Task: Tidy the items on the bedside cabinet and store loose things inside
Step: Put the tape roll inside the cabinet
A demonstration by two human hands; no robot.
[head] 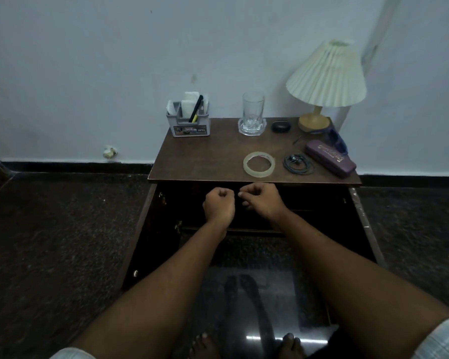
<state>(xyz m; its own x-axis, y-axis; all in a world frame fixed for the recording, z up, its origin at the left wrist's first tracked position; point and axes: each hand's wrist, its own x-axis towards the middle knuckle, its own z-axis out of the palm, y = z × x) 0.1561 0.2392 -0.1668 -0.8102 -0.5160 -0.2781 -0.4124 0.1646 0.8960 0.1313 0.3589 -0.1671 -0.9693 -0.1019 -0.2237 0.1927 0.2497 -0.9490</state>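
The brown bedside cabinet (200,156) stands against the wall with both its doors swung open toward me. On its top lie a clear tape roll (259,163), a coiled dark earphone cable (297,164), a purple glasses case (329,158), sunglasses (336,141) and a small black case (280,126). A glass (252,110) stands on a clear coaster. My left hand (219,206) and my right hand (263,199) are side by side just below the top's front edge, both curled into loose fists with nothing visible in them. The cabinet's inside is dark.
A grey organiser (188,123) with papers and a pen sits at the back left corner. A pleated cream lamp (327,76) stands at the back right. The left door (140,234) and right door (363,218) flank my arms. My bare feet rest on the shiny dark floor (49,242).
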